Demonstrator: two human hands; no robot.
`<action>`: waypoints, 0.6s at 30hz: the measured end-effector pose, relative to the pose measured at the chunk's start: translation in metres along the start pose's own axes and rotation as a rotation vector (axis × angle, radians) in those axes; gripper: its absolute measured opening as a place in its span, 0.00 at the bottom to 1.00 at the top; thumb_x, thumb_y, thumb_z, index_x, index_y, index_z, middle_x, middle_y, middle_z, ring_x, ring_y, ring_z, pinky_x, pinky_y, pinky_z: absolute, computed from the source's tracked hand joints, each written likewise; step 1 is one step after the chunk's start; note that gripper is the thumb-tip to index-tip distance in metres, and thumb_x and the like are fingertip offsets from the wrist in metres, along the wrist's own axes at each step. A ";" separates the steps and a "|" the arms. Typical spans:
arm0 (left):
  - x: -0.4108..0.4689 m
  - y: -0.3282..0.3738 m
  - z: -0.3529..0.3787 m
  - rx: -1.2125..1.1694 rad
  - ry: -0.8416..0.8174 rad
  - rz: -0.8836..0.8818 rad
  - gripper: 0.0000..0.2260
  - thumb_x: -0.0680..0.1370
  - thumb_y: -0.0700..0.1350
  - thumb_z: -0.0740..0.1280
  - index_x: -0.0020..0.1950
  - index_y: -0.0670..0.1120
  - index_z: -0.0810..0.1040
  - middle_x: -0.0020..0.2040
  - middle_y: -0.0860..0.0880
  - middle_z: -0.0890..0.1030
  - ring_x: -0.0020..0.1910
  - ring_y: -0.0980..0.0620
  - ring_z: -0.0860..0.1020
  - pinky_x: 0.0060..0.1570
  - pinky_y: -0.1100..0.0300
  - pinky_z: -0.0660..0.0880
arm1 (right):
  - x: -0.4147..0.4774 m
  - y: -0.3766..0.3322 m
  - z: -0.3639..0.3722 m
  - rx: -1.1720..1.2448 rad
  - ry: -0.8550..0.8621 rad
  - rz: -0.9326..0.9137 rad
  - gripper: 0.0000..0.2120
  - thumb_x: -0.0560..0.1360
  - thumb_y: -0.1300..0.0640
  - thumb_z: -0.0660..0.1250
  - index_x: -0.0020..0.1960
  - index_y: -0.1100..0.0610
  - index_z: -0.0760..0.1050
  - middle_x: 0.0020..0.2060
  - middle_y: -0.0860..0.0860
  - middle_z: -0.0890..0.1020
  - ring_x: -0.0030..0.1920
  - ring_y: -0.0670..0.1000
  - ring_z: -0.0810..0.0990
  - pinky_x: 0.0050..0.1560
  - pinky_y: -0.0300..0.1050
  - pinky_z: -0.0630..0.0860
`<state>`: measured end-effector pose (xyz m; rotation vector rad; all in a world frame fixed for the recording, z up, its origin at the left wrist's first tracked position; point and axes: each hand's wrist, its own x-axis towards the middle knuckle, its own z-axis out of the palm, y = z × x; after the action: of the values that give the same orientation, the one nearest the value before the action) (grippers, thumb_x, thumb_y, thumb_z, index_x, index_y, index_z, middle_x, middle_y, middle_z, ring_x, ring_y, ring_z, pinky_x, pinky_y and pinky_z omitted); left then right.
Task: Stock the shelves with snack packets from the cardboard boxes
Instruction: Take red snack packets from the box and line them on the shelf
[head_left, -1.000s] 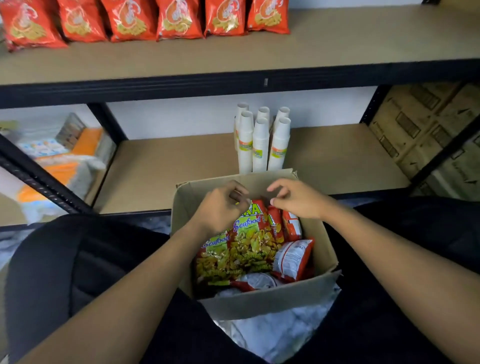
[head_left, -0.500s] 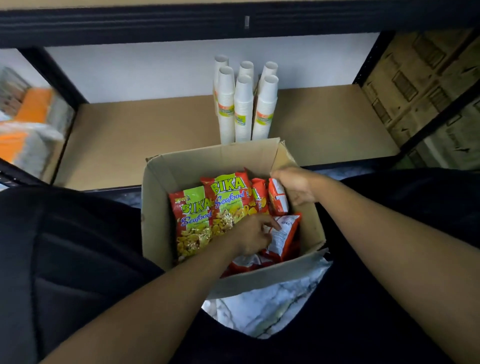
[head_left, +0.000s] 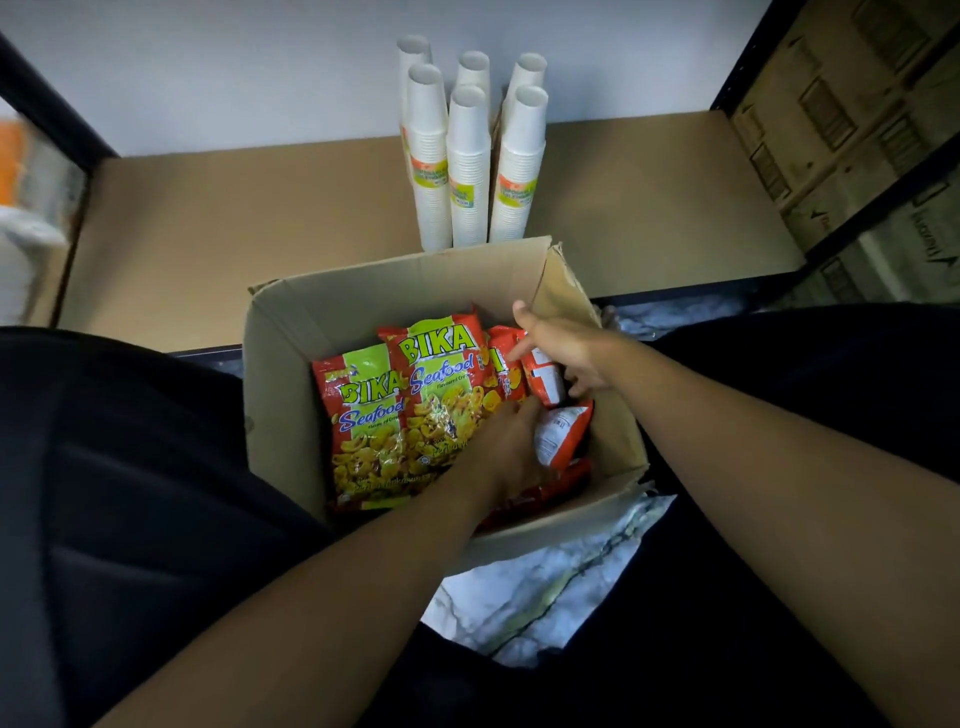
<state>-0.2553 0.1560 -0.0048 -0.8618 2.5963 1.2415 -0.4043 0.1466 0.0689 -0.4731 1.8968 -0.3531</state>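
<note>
still, our left hand (head_left: 511, 447) dug among bika seafood packets (head_left: 431, 384), grip hidden; our right hand (head_left: 563, 353) pinched a red packet (head_left: 543, 376); paper cups (head_left: 469, 171) stood behind the cardboard box (head_left: 280, 374).

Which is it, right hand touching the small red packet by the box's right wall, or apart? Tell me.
Touching. The head view shows the right hand with fingers on both sides of the packet, no gap between them.

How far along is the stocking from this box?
Done: no packets show on the shelf in view, only paper cup stacks. In hand: both hands are inside the cardboard box; the right hand holds a red packet, the left hand reaches among packets, grip hidden. Left: several BIKA Seafood packets remain boxed.
</note>
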 end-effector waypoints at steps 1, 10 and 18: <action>0.000 -0.001 -0.003 -0.047 0.007 -0.005 0.33 0.67 0.52 0.79 0.67 0.47 0.68 0.62 0.43 0.77 0.57 0.43 0.76 0.49 0.57 0.71 | -0.001 0.000 0.003 -0.029 -0.008 -0.007 0.40 0.78 0.28 0.41 0.65 0.52 0.79 0.79 0.54 0.58 0.77 0.62 0.56 0.71 0.66 0.62; -0.019 -0.010 -0.054 -0.215 -0.074 -0.070 0.17 0.72 0.30 0.64 0.54 0.49 0.69 0.50 0.43 0.80 0.38 0.48 0.78 0.28 0.61 0.72 | 0.003 -0.003 0.000 -0.030 0.030 0.032 0.43 0.74 0.23 0.43 0.77 0.51 0.63 0.76 0.53 0.67 0.71 0.66 0.66 0.59 0.59 0.70; -0.039 -0.014 -0.115 -0.369 0.033 -0.132 0.10 0.76 0.32 0.64 0.50 0.46 0.78 0.46 0.42 0.80 0.35 0.49 0.73 0.34 0.59 0.68 | -0.023 -0.025 -0.011 0.002 0.162 -0.203 0.35 0.76 0.28 0.57 0.73 0.51 0.69 0.69 0.51 0.74 0.70 0.59 0.71 0.62 0.54 0.71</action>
<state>-0.2017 0.0805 0.0745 -1.1009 2.3225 1.7084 -0.4028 0.1365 0.1028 -0.6547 2.0095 -0.5399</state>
